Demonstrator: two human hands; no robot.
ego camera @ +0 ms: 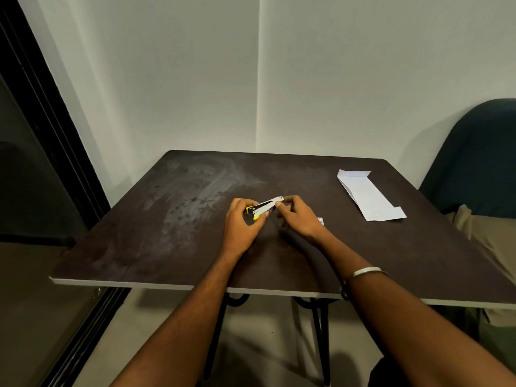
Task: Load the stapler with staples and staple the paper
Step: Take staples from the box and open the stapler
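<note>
Spreading under everything was the dark bench point(156, 219), a broad flat top on thin black legs, and it offered a firm surface to press against when the time came. On its far right side lay the paper point(370, 195), a long folded white sheet, well apart from the hands; it looked light and limp, likely to slide on the smooth top, so it would want pinning flat near one end. At mid-bench the left hand point(243, 226) curled round the yellow-and-black rear of the stapler point(264, 207), fingers clamped on its body. The right hand point(297, 216) pinched the silver metal arm at its free end, which stood swung up and away from the base. The stapler seemed small, rigid and light, its bare metal probably slick and its hinge sprung, so the plastic rear looked the safest hold. A small white-and-blue thing point(321, 220), perhaps the staple box, peeped out just beside the right wrist. Whether staples sat in the channel could not be told.
</note>
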